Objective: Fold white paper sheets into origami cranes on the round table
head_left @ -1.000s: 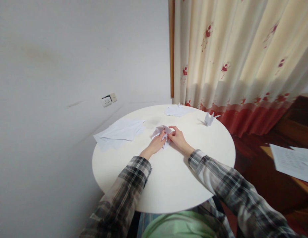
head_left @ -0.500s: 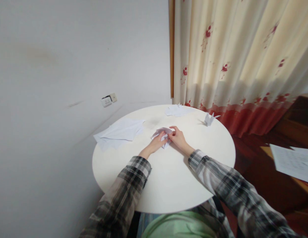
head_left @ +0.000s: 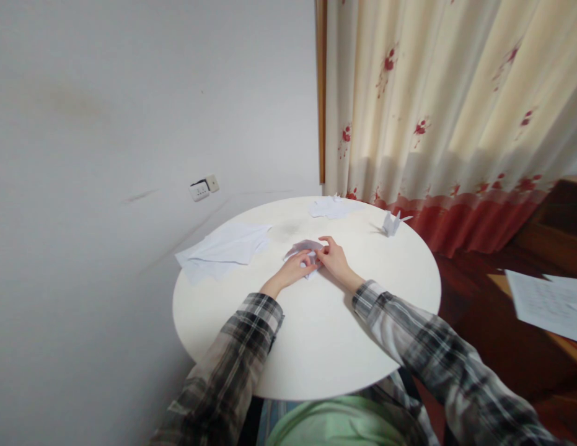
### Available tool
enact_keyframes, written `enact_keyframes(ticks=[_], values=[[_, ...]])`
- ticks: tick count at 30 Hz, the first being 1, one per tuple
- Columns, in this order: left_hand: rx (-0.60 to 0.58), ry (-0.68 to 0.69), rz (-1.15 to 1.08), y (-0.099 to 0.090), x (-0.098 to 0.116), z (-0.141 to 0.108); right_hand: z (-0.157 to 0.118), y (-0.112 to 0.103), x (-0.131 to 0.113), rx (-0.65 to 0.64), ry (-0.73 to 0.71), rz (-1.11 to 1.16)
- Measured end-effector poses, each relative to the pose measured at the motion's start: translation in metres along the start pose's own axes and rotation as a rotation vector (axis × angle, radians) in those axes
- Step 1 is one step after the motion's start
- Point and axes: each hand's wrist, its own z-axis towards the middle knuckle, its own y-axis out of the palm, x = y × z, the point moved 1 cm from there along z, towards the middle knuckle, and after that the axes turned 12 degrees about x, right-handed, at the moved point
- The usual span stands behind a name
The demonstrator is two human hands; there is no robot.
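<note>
A partly folded piece of white paper (head_left: pixel 308 245) lies on the round white table (head_left: pixel 316 347), between my two hands. My left hand (head_left: pixel 294 269) is closed on its near side, thumb and fingers meeting at the paper. With thumb and forefinger, my right hand (head_left: pixel 333 259) pinches the paper's right side. Both hands cover much of the folds, so its exact shape cannot be made out. A raised flap shows beyond the fingers.
White paper sheets (head_left: pixel 232 244) lie at the table's left edge. More paper (head_left: pixel 330 208) lies at the far edge. A folded paper crane (head_left: pixel 391 224) stands far right. A wall socket (head_left: pixel 199 191) is at left, a flowered curtain (head_left: pixel 409 93) behind. Written sheets (head_left: pixel 543 303) lie off to the right.
My left fingers have shifted slightly to the right and down on the paper, closer to my right fingertips. My right hand has barely moved.
</note>
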Motion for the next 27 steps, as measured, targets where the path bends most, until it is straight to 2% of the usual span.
enact_keyframes(ticks=[27], values=[[-0.057, 0.02, -0.023, -0.0004, -0.0032, 0.0014, 0.0003, 0.0009, 0.0036, 0.031, 0.008, 0.04]])
